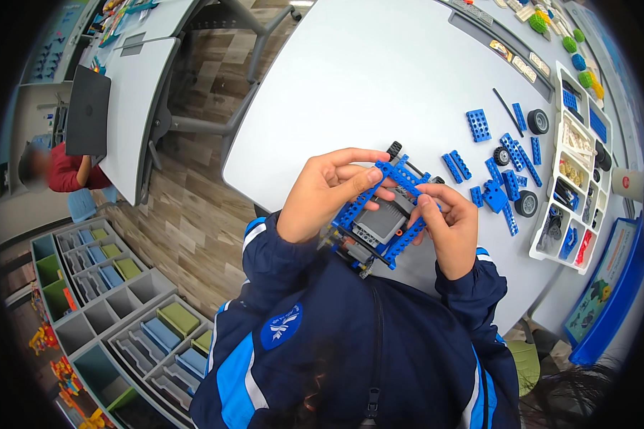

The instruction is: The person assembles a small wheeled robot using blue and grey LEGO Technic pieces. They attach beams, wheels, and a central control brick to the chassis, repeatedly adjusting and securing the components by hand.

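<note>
Between my hands, over the table's near edge, is a toy brick vehicle frame (pixel 398 252) of blue studded beams around a grey block (pixel 381 220). My left hand (pixel 329 184) grips its far left corner, the thumb and fingers on a blue beam. The fingers of my right hand (pixel 447 222) pinch the right side of the frame, the thumb toward the blue beam there. A small black wheel or gear (pixel 394 149) sticks out at the far end. Parts of the frame's underside and left side are hidden by my left hand and sleeve.
Loose blue beams (pixel 456 166), a blue plate (pixel 479 125), black-tyred wheels (pixel 527 204) and a black rod (pixel 508 111) lie right of my hands on the white table (pixel 322 93). A white sorting tray (pixel 544 250) stands beyond. Left, a person in red (pixel 68 168) sits by a laptop (pixel 87 111).
</note>
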A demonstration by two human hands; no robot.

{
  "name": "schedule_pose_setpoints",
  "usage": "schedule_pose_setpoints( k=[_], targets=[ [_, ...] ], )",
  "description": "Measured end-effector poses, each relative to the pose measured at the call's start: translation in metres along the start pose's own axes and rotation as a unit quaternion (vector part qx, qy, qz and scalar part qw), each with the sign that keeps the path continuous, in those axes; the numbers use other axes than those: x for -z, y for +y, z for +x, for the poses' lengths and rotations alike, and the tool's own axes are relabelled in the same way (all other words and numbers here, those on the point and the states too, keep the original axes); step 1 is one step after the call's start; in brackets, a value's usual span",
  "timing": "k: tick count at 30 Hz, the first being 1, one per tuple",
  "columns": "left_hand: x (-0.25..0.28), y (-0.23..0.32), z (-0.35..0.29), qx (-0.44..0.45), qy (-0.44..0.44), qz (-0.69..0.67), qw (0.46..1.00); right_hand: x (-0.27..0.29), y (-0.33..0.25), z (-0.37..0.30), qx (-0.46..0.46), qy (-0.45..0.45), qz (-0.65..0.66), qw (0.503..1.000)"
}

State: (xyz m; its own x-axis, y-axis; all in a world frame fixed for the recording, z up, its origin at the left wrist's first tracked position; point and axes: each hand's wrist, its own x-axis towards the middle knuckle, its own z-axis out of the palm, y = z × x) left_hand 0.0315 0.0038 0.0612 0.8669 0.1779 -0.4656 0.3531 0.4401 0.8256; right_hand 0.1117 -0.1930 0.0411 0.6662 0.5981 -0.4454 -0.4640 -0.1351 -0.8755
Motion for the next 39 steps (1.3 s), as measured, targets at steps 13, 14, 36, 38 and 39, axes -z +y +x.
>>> schedule_pose_setpoints(
  k=[13,14,36,38,39],
  targets=[
    [0.002,0.0,0.001,0.013,-0.021,-0.013,1.0,-0.004,0.003,-0.001,-0.003,0.013,0.014,1.0],
    [0.002,0.0,0.001,0.012,-0.019,-0.013,1.0,-0.003,0.004,-0.001,-0.004,0.013,0.017,1.0],
    [-0.003,-0.002,-0.001,-0.007,-0.003,0.037,0.999,0.002,0.011,-0.001,0.014,-0.025,0.031,0.999],
    [-0.002,-0.001,-0.001,-0.008,-0.004,0.049,0.999,0.002,0.01,-0.002,0.013,-0.023,0.033,0.999],
    [-0.002,-0.001,-0.001,-0.011,-0.005,0.054,0.998,0.001,0.01,-0.002,0.015,-0.026,0.03,0.999]
  ],
)
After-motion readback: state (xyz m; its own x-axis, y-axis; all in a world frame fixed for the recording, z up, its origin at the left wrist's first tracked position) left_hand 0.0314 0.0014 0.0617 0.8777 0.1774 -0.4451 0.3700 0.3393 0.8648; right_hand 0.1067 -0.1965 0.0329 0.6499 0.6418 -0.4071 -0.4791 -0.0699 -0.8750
